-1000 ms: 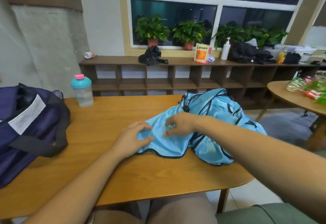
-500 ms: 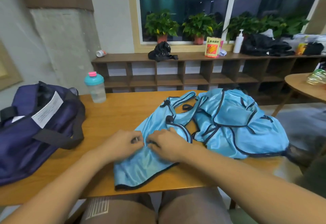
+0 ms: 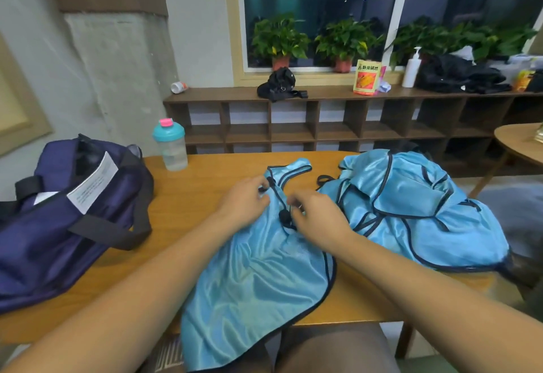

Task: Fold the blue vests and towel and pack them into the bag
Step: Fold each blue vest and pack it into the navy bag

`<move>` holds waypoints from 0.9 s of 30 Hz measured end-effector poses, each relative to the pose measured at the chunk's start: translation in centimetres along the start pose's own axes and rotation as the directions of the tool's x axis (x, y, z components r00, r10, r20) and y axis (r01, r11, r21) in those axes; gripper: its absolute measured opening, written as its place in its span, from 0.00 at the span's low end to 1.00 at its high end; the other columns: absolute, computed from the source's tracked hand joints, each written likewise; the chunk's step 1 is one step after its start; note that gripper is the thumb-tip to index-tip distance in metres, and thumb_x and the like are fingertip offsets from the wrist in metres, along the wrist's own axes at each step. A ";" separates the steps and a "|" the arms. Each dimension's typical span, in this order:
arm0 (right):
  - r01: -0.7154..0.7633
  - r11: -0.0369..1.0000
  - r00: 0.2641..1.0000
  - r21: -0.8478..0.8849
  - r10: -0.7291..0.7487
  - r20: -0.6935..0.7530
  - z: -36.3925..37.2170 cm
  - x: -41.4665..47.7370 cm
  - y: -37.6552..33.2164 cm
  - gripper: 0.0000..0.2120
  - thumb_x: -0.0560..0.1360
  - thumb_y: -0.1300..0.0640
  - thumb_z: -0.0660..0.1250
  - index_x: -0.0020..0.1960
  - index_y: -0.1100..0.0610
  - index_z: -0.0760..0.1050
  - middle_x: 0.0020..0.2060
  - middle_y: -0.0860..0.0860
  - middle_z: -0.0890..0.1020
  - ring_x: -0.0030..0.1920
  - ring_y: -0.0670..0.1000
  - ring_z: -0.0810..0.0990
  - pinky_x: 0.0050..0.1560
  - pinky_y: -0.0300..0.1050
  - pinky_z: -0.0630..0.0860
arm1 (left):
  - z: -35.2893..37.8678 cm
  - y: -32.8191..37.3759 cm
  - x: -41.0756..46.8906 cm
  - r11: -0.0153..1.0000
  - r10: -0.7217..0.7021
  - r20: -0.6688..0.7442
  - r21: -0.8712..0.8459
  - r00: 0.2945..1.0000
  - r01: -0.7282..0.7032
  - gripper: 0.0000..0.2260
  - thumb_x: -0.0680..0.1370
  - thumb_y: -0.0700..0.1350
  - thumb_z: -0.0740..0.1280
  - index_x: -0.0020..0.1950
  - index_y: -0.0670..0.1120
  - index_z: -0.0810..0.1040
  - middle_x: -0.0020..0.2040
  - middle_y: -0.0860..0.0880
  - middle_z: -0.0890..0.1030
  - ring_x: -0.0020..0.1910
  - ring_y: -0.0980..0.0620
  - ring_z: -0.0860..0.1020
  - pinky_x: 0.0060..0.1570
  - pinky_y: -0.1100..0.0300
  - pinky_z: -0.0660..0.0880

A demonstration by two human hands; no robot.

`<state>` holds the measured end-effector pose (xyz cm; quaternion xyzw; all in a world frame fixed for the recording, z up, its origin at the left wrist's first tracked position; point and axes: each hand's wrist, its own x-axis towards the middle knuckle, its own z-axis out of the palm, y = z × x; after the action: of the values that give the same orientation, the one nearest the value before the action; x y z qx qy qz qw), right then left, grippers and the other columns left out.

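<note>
Blue vest (image 3: 258,278) lies spread on the counter (image 3: 188,196), to the right of the bag (image 3: 58,225). Its straps point away from the person and its hem spills over the near edge onto the lap.

In the head view both hands work at the neckline. The left hand (image 3: 244,199), on the side nearer the bag, has its grip closed on the dark-trimmed strap, fingertips curled round the edge. The right hand (image 3: 317,219), on the side farther from the bag, is curled at the opposite rim of the neck opening. It seems to pinch the cloth there, though its fingertips are partly hidden. Farther still from the bag sits a crumpled heap of vests (image 3: 411,211), its near folds just beside the right hand.

The step looks like squaring the shoulders before the first fold. To do it well, I would draw the two straps level and ease them apart until the neckline lies flat. Then I would slide the whole garment away from the edge so the hem rests on the wood, since a hanging hem is likely to drag this shiny, slippery cloth askew. Folding toward the bag, away from the heap, should stop a loose strap from being caught in. Each crease wants pressing flat with a palm before the next.
</note>
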<state>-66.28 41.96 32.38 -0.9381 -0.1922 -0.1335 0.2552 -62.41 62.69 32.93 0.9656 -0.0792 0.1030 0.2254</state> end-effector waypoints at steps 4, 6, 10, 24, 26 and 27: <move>-0.238 0.967 0.965 -0.090 0.246 0.095 0.8 1.9 2.8 0.18 0.84 0.56 0.60 0.72 0.58 0.73 0.68 0.57 0.74 0.68 0.61 0.73 0.67 0.58 0.74 | 1.8 2.3 2.3 0.974 0.135 0.155 0.158 0.979 -0.159 0.15 0.86 0.53 0.58 0.72 0.60 0.74 0.59 0.52 0.77 0.55 0.47 0.79 0.51 0.48 0.80; -0.292 0.947 0.941 -0.133 0.309 0.135 1.8 2.5 3.5 0.19 0.85 0.53 0.59 0.74 0.59 0.70 0.70 0.59 0.71 0.70 0.63 0.71 0.69 0.58 0.71 | 2.5 2.7 3.0 0.946 0.119 0.227 0.271 0.967 -0.180 0.15 0.87 0.57 0.54 0.65 0.57 0.78 0.57 0.49 0.80 0.57 0.44 0.80 0.49 0.49 0.79; -0.302 0.935 0.938 -0.187 0.327 0.118 3.9 3.1 3.7 0.21 0.85 0.48 0.57 0.74 0.57 0.68 0.71 0.58 0.71 0.71 0.62 0.69 0.70 0.58 0.66 | 2.3 2.3 3.5 0.966 0.030 0.210 0.244 0.977 -0.083 0.15 0.85 0.58 0.56 0.48 0.51 0.75 0.46 0.48 0.81 0.46 0.45 0.79 0.40 0.52 0.73; -0.268 0.948 0.944 -0.173 0.294 0.148 6.3 7.9 4.8 0.30 0.85 0.35 0.51 0.77 0.53 0.68 0.74 0.56 0.70 0.74 0.61 0.69 0.73 0.59 0.62 | -7.5 -8.5 1.1 0.893 -0.428 0.283 0.277 0.858 0.354 0.12 0.79 0.50 0.69 0.39 0.45 0.80 0.35 0.48 0.84 0.38 0.47 0.81 0.35 0.59 0.72; -0.289 0.945 0.938 -0.152 0.311 0.152 6.1 8.8 5.1 0.30 0.85 0.35 0.52 0.76 0.55 0.69 0.74 0.57 0.71 0.74 0.61 0.69 0.72 0.60 0.63 | -8.3 -8.5 0.5 0.860 -0.457 0.413 0.430 0.788 0.273 0.10 0.79 0.50 0.69 0.47 0.43 0.84 0.40 0.47 0.86 0.38 0.48 0.80 0.30 0.63 0.71; -0.294 0.945 0.936 -0.144 0.315 0.158 5.9 9.3 5.3 0.30 0.85 0.35 0.53 0.76 0.56 0.68 0.74 0.58 0.71 0.74 0.62 0.69 0.72 0.61 0.64 | -8.6 -8.4 0.3 0.845 -0.476 0.476 0.481 0.740 0.234 0.08 0.78 0.48 0.70 0.50 0.44 0.84 0.40 0.47 0.85 0.37 0.48 0.78 0.27 0.64 0.69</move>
<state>-54.83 43.63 28.47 -0.9782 -0.0583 -0.0188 0.1985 -61.86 73.99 37.07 0.9714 0.0678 -0.2275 0.0091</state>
